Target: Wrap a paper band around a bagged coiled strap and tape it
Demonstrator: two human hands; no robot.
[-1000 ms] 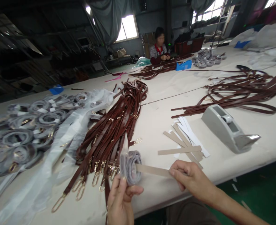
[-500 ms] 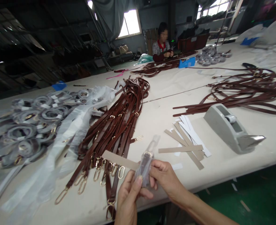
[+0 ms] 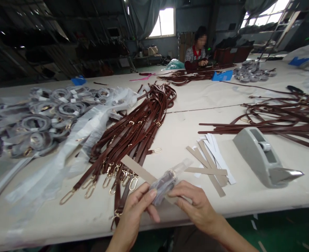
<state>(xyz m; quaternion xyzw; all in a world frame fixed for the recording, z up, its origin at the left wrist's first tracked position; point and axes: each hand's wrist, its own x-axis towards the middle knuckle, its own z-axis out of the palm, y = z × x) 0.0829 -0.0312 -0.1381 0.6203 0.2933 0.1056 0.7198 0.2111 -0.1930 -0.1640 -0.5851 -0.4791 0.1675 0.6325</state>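
Observation:
Between my two hands is a plastic-wrapped strap (image 3: 163,186), folded into a short bundle with a metal buckle showing through the clear film. My left hand (image 3: 136,207) grips its near left end, thumb on top. A beige paper strip (image 3: 138,169) crosses the bundle and sticks out to the left. My right hand (image 3: 196,202) pinches a beige end of paper at the bundle's right side; whether it belongs to the same strip is hidden. Just beyond lies a pile of brown leather straps (image 3: 133,129) with gold-coloured buckles and oval rings.
Wrapped coiled straps (image 3: 36,122) and loose plastic sleeves (image 3: 81,136) cover the table's left. To the right are paper strips (image 3: 209,171), a grey tape dispenser (image 3: 259,154) and more brown straps (image 3: 283,113). A co-worker (image 3: 196,57) sits across the table (image 3: 191,122).
The bundle has tilted rightward in my left hand. My right hand has moved lower and right, and a beige paper end now shows in its fingers. The camera view has levelled.

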